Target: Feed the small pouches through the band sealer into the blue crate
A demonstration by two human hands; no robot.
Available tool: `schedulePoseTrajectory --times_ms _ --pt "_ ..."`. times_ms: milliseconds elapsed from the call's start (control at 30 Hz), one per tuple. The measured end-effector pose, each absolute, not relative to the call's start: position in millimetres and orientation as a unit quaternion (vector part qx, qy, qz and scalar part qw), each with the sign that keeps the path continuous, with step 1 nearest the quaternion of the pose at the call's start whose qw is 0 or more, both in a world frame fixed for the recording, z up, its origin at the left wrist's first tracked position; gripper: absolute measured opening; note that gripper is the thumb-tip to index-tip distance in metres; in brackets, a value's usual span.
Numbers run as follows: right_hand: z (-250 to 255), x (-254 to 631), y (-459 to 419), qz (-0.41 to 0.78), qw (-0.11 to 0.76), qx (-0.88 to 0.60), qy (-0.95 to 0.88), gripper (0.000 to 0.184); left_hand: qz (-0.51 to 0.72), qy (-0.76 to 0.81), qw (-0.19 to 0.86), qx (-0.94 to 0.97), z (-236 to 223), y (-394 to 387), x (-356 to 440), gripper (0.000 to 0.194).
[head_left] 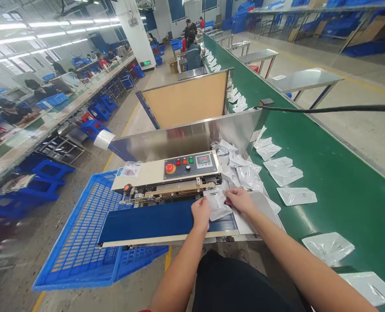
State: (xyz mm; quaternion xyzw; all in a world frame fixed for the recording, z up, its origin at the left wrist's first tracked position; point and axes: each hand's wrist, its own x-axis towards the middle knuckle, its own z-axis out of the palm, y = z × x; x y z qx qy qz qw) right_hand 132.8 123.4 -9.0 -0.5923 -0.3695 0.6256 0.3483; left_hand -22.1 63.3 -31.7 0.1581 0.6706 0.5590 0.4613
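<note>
A white pouch [217, 205] is stretched between my two hands at the right end of a band sealing machine [140, 175]. My left hand [200, 212] pinches the pouch's left edge, above the machine's blue belt [147, 223]. On its right edge, my right hand [239, 200] has its fingers closed. The pouch's top lies close to the sealing bands [179, 189]; whether it has entered them I cannot tell. Behind my right hand a heap of similar white pouches [247, 175] rests beside the control panel [189, 164].
Along the right runs a green conveyor belt [335, 199] with several white pouches [297, 196] lying on it. A blue plastic basket [72, 242] stands under the machine's left end. A metal partition [179, 136] rises behind the machine. Other people sit at benches farther off.
</note>
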Motion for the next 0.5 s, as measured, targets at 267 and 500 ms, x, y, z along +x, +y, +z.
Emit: schedulePoseTrajectory --times_ms 267,500 --pt "-25 232 33 0.503 0.355 -0.647 -0.450 0.056 0.592 0.728 0.288 0.191 -20 24 -88 0.044" --pt "-94 470 -189 0.078 0.189 -0.963 -0.174 0.070 0.612 0.701 0.196 0.311 -3 -9 -71 0.045"
